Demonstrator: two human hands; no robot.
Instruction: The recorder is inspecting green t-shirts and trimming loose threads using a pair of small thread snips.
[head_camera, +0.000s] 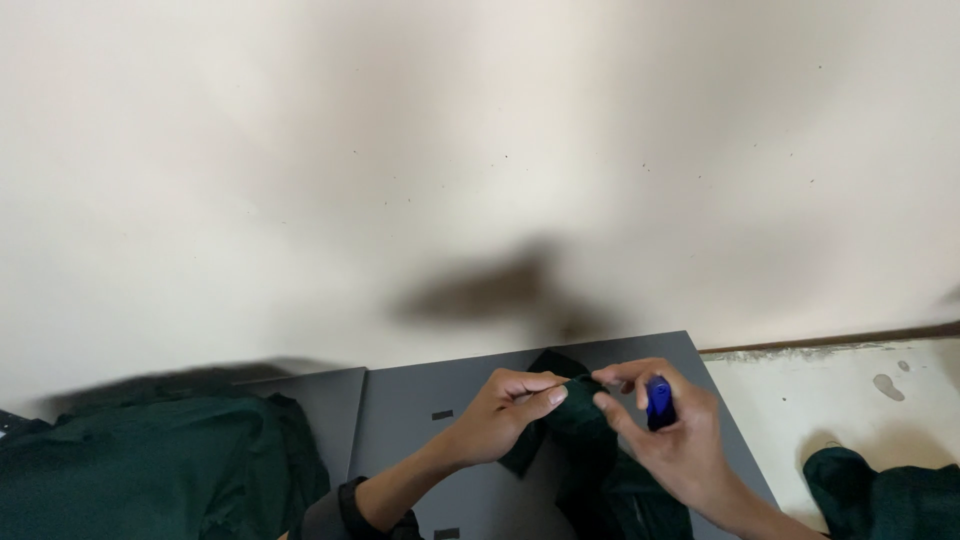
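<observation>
Over the grey table (420, 420), low in frame, dark green cloth (575, 415) is pinched between 2 hands. Left hand (505, 410) grips its fold; right hand (665, 425) grips cloth plus a small blue tool (659, 402). Step judged: trimming or marking a seam. Next move needs steady tension. More green fabric (150, 460) lies left.

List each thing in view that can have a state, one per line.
Left hand: pinching the dark green cloth.
Right hand: pinching the cloth, blue tool tucked in its fingers.
Dark green cloth: bunched, held between both hands over the grey board.
Blue tool: upright in the right hand.
Green pile: heaped at left.
</observation>
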